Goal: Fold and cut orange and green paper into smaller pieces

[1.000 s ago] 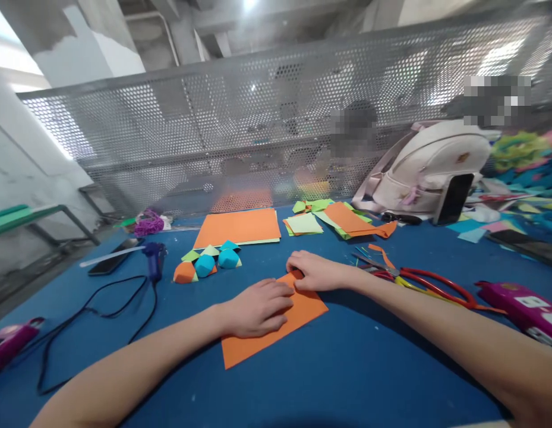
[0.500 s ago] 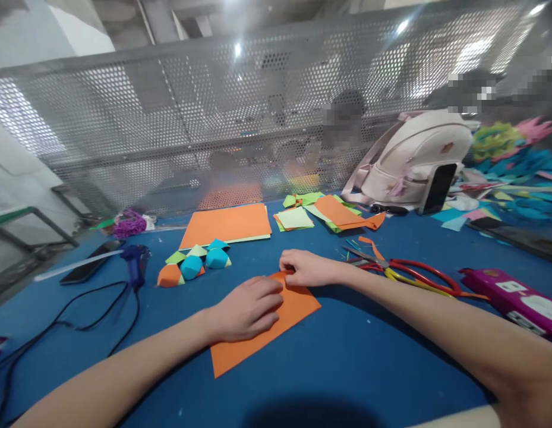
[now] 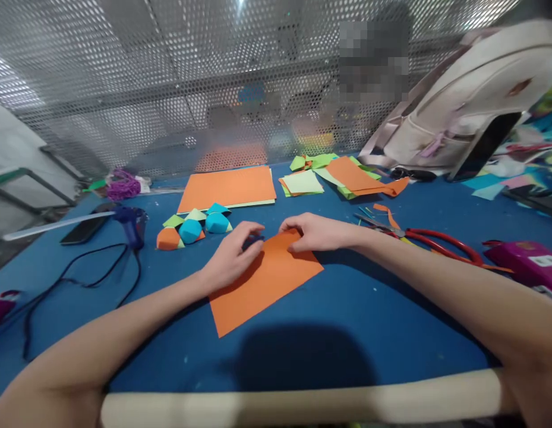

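A sheet of orange paper (image 3: 269, 276) lies at an angle on the blue table in front of me. My right hand (image 3: 314, 230) pinches its far edge, thumb on top and fingers behind. At the paper's left side is my left hand (image 3: 233, 252), curved, with a gap between thumb and fingers and nothing seen between them. Beyond it sit small folded paper pieces in orange, blue and light green (image 3: 192, 229). A stack of orange paper (image 3: 231, 187) lies farther back.
Red-handled scissors (image 3: 440, 242) and a purple case (image 3: 525, 261) lie on the right. A blue glue gun (image 3: 131, 224) with its cable and a phone (image 3: 86, 226) are on the left. Behind stand a perforated metal screen (image 3: 137, 119) and a pale backpack (image 3: 476, 95).
My left hand has lifted off the paper's surface and drawn back to its left side. My right hand still grips the far edge. The view has tilted down.
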Demonstrator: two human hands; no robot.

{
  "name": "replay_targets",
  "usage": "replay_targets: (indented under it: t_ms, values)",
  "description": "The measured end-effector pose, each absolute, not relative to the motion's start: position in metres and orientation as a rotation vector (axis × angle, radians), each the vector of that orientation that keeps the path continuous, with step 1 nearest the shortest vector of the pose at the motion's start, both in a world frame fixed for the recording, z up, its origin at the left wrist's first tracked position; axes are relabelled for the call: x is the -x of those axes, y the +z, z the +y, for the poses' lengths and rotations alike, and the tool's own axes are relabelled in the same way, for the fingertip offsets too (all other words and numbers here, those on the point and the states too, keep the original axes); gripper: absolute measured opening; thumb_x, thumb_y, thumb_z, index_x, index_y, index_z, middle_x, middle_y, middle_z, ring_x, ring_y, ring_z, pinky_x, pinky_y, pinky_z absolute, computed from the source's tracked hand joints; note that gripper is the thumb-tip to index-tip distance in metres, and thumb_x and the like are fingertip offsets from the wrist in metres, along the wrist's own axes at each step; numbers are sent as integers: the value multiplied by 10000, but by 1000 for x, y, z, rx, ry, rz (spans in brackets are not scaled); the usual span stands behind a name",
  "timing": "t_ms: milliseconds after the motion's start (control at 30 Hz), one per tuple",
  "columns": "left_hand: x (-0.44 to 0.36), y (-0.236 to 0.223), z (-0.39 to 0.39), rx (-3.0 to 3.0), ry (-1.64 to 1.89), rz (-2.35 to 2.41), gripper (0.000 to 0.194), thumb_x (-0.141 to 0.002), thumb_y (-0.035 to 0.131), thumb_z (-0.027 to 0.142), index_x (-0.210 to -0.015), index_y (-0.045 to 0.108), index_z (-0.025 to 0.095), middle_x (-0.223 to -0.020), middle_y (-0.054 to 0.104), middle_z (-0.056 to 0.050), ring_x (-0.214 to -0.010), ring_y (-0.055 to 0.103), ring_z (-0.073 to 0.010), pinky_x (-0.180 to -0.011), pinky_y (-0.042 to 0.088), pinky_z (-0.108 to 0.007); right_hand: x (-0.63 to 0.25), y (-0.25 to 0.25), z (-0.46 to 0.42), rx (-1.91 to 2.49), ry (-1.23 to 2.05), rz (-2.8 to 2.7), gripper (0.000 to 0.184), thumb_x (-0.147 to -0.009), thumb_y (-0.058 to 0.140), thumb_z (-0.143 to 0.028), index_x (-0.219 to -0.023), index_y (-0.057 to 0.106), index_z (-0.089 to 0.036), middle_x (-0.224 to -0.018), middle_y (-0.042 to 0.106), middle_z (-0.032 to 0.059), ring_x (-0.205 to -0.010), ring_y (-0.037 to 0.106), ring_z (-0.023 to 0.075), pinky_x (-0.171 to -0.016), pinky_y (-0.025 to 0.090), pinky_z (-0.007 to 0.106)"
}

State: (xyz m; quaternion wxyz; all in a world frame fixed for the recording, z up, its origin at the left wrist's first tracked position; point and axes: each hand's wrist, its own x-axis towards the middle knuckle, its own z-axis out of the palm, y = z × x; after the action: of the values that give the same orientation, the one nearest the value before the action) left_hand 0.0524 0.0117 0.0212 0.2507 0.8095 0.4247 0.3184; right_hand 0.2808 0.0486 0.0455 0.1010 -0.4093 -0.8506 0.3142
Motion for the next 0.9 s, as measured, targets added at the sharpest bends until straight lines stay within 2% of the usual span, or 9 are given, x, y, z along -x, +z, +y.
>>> replay_targets:
  t_ms: [133,233,300,400,500,567,667,767,900]
  values:
    - [-47,36,20,-1768,765,1223,378,-797,659,404,-1100,623,181,-1093,690,-91,-979,655,-232,-823,524,-346,-281,56,42,1113,1005,-2301,353,-665,610,-208,-1013,654,-168,-904,671,12,-783,587,162,-655,435,259]
    - [-45,45,19,-1575,538,1216,255,-737,714,389,-868,689,171,-842,725,-69,-733,689,-215,-599,523,-285,-280,57,40,986,1187,-2069,326,-671,637,-234,-990,633,-173,-890,670,13,-778,604,161,-667,467,275]
    - [-46,47,18,-1398,546,1188,205,-715,731,353,-782,690,164,-754,723,-64,-648,691,-209,-541,519,-272,-277,55,42,896,1255,-1864,354,-669,694,-294,-996,610,-187,-947,670,24,-841,615,171,-721,490,296]
    - [-50,44,18,-1160,842,1072,226,-691,757,292,-862,709,153,-835,753,-76,-729,723,-226,-652,579,-315,-274,49,48,808,1280,-1482,386,-715,688,-457,-987,574,-209,-1060,656,51,-964,610,185,-788,501,311]
    - [-56,40,21,-993,1131,1011,225,-721,727,230,-931,706,151,-940,763,-83,-828,730,-229,-792,594,-363,-269,43,50,817,1398,-1215,394,-759,641,-533,-972,550,-214,-1095,654,86,-998,616,197,-756,522,304]
    - [-59,38,21,-912,1228,1020,210,-729,708,193,-934,700,152,-959,765,-78,-857,730,-225,-837,590,-374,-263,38,46,856,1498,-1184,402,-728,697,-504,-964,557,-209,-1044,666,84,-923,633,186,-692,529,287]
    - [-62,36,17,-886,1272,998,247,-714,729,204,-951,687,149,-977,764,-75,-896,728,-238,-862,584,-384,-255,31,34,907,1516,-1318,368,-673,770,-440,-885,591,-198,-850,665,29,-709,609,136,-576,498,253]
    - [-65,33,12,-940,1272,942,330,-706,756,276,-1002,670,158,-1028,756,-79,-973,713,-262,-885,571,-403,-252,26,26,933,1408,-1464,276,-706,740,-424,-756,590,-199,-655,608,-23,-543,537,102,-516,460,254]
    - [-66,31,9,-1031,1222,932,432,-690,755,273,-1097,651,173,-1096,741,-84,-1042,690,-275,-913,551,-414,-254,24,27,967,1305,-1492,250,-703,726,-411,-727,584,-206,-605,599,-37,-513,531,104,-505,464,262]
